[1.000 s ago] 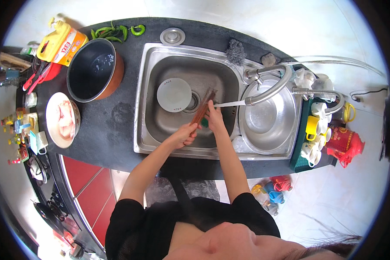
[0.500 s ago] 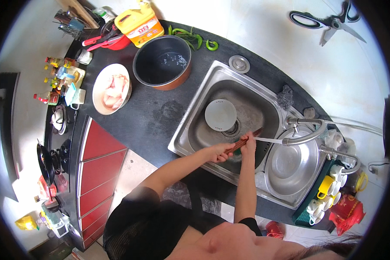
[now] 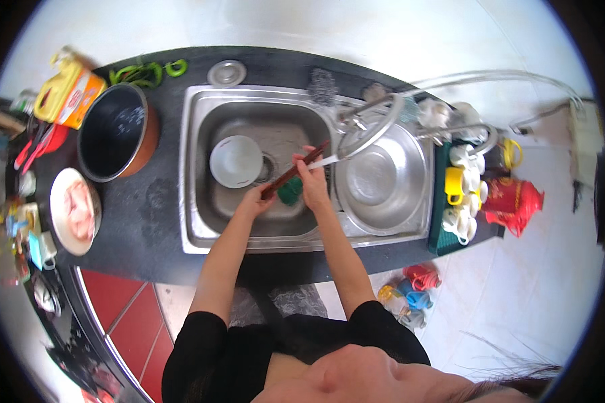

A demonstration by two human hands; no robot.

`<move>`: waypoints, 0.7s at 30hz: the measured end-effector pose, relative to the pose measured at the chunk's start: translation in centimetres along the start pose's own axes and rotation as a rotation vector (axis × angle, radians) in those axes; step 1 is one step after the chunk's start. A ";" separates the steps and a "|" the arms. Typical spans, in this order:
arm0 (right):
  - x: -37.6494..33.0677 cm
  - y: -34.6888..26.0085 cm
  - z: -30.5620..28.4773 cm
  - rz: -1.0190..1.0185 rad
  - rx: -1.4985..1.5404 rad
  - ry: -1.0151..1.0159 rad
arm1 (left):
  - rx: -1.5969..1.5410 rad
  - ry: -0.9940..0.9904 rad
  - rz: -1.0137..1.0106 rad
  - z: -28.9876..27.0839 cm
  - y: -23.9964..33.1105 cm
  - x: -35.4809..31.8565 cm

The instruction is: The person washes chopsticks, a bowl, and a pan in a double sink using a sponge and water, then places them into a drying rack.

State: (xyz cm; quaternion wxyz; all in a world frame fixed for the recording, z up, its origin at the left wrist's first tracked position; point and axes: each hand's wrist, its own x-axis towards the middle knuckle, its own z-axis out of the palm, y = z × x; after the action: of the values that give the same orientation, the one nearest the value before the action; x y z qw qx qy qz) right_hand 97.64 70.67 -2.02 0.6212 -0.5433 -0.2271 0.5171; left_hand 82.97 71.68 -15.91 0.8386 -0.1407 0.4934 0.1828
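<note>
Over the left basin of the steel sink (image 3: 191, 201) I hold a bundle of brown chopsticks (image 3: 288, 176) at a slant. My left hand (image 3: 255, 200) is closed round the lower end. Higher up, my right hand (image 3: 309, 178) grips the bundle with its fingers wrapped round it. Water runs from the faucet (image 3: 390, 124) onto the chopsticks beside my right hand. A white bowl (image 3: 235, 161) rests in the basin, left of my hands. Something green (image 3: 290, 192) lies below the chopsticks, partly covered; its kind is unclear.
A metal basin (image 3: 410, 181) fills the right sink. Right of it stands a green rack (image 3: 444, 232) with cups. On the left counter are a dark pot (image 3: 148, 138), a bowl of raw meat (image 3: 57, 215), green peppers (image 3: 138, 74) and a yellow jug (image 3: 64, 94).
The view has turned, so the sink now lies straighter and further left in the picture. Both hands still hold the chopsticks under the water, my left hand at the lower end.
</note>
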 end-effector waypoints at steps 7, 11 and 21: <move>-0.9 -1.1 0.7 -0.067 -0.379 -0.003 | 0.424 -0.163 0.374 0.9 0.2 2.5; -0.6 1.0 1.3 -0.036 -0.361 0.087 | 1.329 -0.018 1.097 -1.1 1.1 3.6; 2.1 5.3 0.3 0.250 0.237 -0.002 | 0.615 -0.357 0.539 10.4 -3.0 -4.4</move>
State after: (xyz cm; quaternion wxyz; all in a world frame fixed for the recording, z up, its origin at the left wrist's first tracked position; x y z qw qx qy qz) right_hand 96.00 71.98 -7.30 0.6112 -0.4899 -0.0960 0.6142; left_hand 90.42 72.62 -6.96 0.8358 0.2828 0.3915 0.2610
